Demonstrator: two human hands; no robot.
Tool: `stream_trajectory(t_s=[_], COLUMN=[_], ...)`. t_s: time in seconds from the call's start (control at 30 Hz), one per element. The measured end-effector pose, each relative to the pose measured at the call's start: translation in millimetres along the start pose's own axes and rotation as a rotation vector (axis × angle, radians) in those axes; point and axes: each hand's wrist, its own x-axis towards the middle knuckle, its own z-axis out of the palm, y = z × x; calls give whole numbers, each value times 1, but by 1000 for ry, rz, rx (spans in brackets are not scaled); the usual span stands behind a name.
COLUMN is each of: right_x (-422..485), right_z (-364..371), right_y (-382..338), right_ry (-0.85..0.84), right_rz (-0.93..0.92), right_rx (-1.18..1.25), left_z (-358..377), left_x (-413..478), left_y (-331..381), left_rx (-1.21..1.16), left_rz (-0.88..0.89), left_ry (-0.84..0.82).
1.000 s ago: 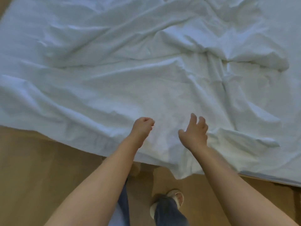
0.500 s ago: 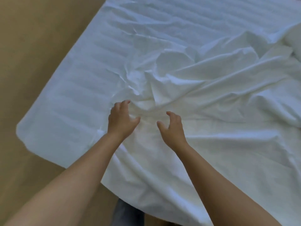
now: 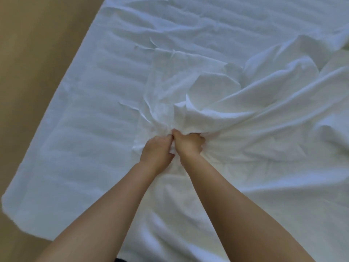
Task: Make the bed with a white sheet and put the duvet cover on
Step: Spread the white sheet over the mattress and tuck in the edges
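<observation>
Tan floor (image 3: 28, 72) on the left, then the white sheet (image 3: 105, 114) spread flat, rumpled rightward. Left hand (image 3: 157, 155) and right hand (image 3: 188, 144) touch, both fisted round one gathered bunch. I'd pull that evenly and low, so the flat side isn't dragged. Fingertips are buried in cloth; the sheet's right edge is cut off

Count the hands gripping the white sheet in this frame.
2: the left hand and the right hand, side by side and touching, both bunching the white sheet in front of the person.
</observation>
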Motion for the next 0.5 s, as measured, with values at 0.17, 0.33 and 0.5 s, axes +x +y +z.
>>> stream_trajectory(t_s=[0.17, 0.33, 0.5], right_x=[1, -23, -31], right_z=[15, 34, 48], right_y=[-5, -7, -9], right_ry=[195, 409, 430], right_rz=[79, 62, 26], right_rx=[96, 260, 398], left_z=[-12, -31, -72], left_x=[10, 20, 50], left_y=[-27, -58, -53], left_rx=[-161, -133, -631], left_rz=[195, 415, 20], left_ry=[-184, -546, -675])
